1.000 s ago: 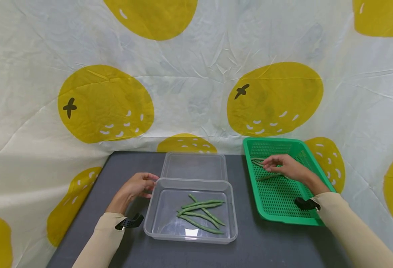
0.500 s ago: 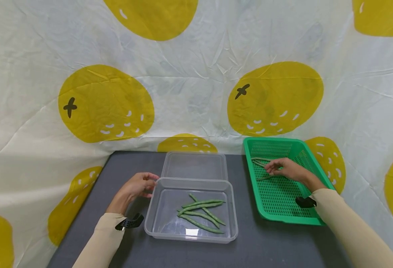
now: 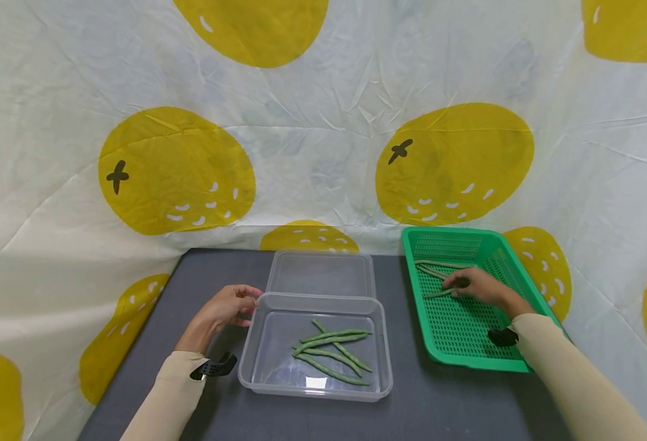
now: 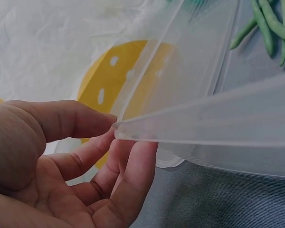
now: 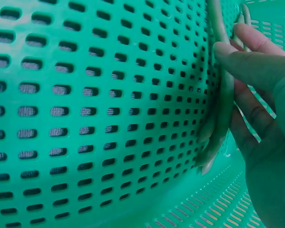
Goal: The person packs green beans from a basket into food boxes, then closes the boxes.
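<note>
I am at the picking step: my right hand pinches a bean in the basket, right of frame. My left hand grips the tub corner. Next, I think, a lift across to the tub.
</note>
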